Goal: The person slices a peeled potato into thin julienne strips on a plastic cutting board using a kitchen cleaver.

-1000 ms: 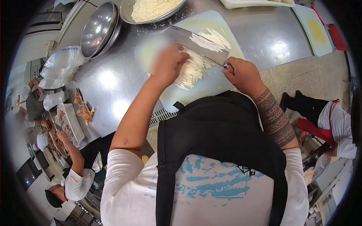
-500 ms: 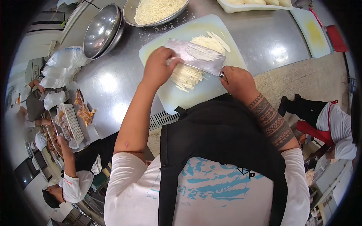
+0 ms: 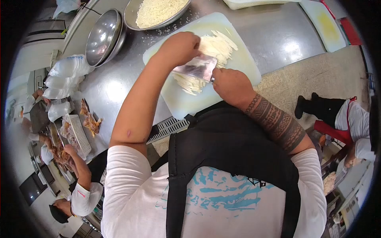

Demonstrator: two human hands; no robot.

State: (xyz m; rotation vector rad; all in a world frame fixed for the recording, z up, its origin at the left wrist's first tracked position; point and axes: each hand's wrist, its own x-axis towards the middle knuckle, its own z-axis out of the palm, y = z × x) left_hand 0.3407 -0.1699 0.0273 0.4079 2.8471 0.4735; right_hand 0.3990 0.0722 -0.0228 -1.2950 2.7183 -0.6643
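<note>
In my right hand (image 3: 235, 86) is the handle of a cleaver, fingers wrapped round it. Its broad metal blade (image 3: 201, 67) lies low over the cutting board (image 3: 234, 77), between two heaps of thin pale vegetable strips. The farther heap (image 3: 218, 47) is larger and fans out to the right; the nearer strips (image 3: 191, 84) are partly under the blade. My left hand (image 3: 180, 47) is closed with fingers curled down at the left edge of the farther heap, just beyond the blade. Its fingertips are hidden, so what they hold cannot be made out.
A metal bowl of chopped white pieces (image 3: 158, 14) stands behind the board, with stacked metal bowls (image 3: 104, 37) to its left. Another cutting board (image 3: 325, 27) lies far right. Co-workers (image 3: 83, 194) stand left, near a white basket (image 3: 79, 135); another person (image 3: 349, 119) is at right.
My left hand has left the blade and moved up and right to the farther heap. My right hand has drawn the cleaver left, and the pale strips that lay on the blade are off it.
</note>
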